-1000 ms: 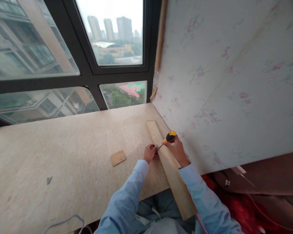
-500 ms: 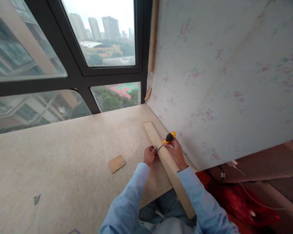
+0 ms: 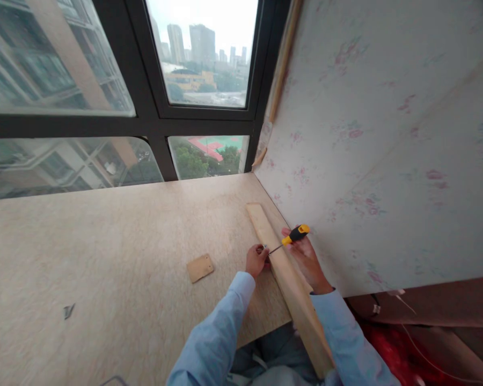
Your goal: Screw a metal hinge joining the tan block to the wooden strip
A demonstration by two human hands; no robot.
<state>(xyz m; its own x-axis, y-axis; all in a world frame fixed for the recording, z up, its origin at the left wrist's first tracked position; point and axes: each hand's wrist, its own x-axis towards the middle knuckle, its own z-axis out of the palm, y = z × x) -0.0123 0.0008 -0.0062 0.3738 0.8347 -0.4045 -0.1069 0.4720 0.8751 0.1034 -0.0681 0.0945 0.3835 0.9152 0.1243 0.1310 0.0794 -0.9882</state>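
Observation:
My right hand (image 3: 309, 262) holds a yellow-and-black screwdriver (image 3: 297, 234), its fingers partly loosened around the handle. The shaft slants down to the left across a long wooden board (image 3: 292, 287). At the board's left edge, my left hand (image 3: 256, 261) is closed in a pinch around a small shiny metal piece (image 3: 264, 247), mostly hidden by the fingers. The screwdriver's tip meets that spot beside the fingertips. The board lies at a slant on the pale tabletop, its near end sticking out past the edge over my lap.
A small flat wooden piece with holes (image 3: 200, 268) lies left of my left hand. Farther left is a small grey scrap (image 3: 68, 311). A flowered wall panel (image 3: 386, 161) rises close on the right, and a dark-framed window (image 3: 209, 126) stands behind the tabletop (image 3: 137, 257).
The view has shifted, so the scene sits differently in frame. My right hand's fingers have opened somewhat on the screwdriver handle and changed their grip. My left hand stays at the board's edge.

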